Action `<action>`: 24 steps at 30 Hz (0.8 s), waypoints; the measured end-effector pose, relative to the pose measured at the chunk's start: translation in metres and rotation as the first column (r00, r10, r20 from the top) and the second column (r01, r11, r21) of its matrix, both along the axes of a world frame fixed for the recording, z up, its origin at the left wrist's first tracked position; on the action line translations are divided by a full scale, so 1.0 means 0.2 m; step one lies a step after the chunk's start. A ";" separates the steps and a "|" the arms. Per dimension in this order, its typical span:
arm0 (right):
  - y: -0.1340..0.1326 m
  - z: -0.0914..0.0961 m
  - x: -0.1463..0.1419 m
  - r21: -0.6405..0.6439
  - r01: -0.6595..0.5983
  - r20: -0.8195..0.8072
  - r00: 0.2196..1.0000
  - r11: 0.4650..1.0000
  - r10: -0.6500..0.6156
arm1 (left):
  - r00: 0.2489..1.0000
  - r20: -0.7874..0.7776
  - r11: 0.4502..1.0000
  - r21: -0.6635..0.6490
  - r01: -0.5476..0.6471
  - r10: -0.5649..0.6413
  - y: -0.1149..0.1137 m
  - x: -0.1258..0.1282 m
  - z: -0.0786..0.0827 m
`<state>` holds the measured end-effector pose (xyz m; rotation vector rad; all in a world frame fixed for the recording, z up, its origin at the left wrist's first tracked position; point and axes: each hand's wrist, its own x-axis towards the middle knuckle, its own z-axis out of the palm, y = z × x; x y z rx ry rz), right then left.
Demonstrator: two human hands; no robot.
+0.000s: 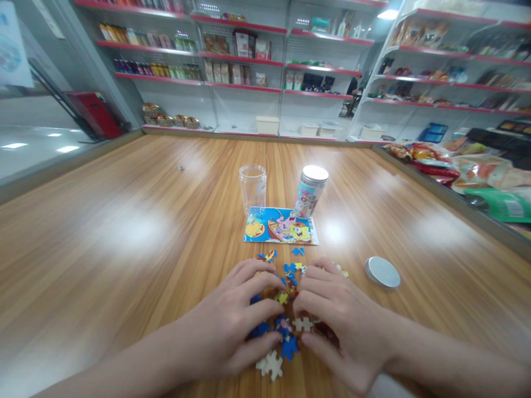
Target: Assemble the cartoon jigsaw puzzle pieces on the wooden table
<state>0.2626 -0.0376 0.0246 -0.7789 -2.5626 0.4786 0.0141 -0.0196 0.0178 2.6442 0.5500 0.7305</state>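
Note:
Loose jigsaw puzzle pieces [289, 348] lie in a small heap on the wooden table, some blue or yellow side up, others showing pale backs. My left hand [244, 312] rests over the heap's left side, fingers bent and apart, partly covering blue pieces. On the right, my right hand [338, 307] curls over more pieces. A pale, face-down puzzle piece [303, 324] sits between its thumb and index finger, seemingly pinched. Beyond the heap lies a picture card [280, 229] with cartoon figures on blue. Pieces under both palms are hidden.
A clear open jar [253, 190] and a printed jar with a silver lid [310, 193] stand by the card. A loose round metal lid [382, 272] lies to the right. Snack bags [477, 166] line the right edge; stocked shelves [244, 61] stand behind the table [124, 265].

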 end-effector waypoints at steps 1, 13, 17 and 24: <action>0.00 0.00 0.00 -0.006 0.003 0.000 1.000 1.000 -0.003 | 1.000 0.001 1.000 -0.007 -0.008 0.008 0.00 0.00 0.00; 0.01 -0.01 0.01 -0.045 -0.050 0.013 0.999 0.998 0.051 | 0.999 0.029 0.992 -0.125 0.028 -0.024 -0.01 -0.01 -0.01; 0.02 -0.02 0.02 -0.016 -0.066 -0.039 0.997 0.998 0.066 | 0.998 0.044 0.980 -0.192 0.056 -0.048 -0.01 -0.03 0.03; 0.02 -0.02 0.01 0.084 0.038 -0.047 0.998 0.996 -0.034 | 0.999 -0.031 0.988 -0.156 0.015 -0.020 -0.02 -0.01 0.03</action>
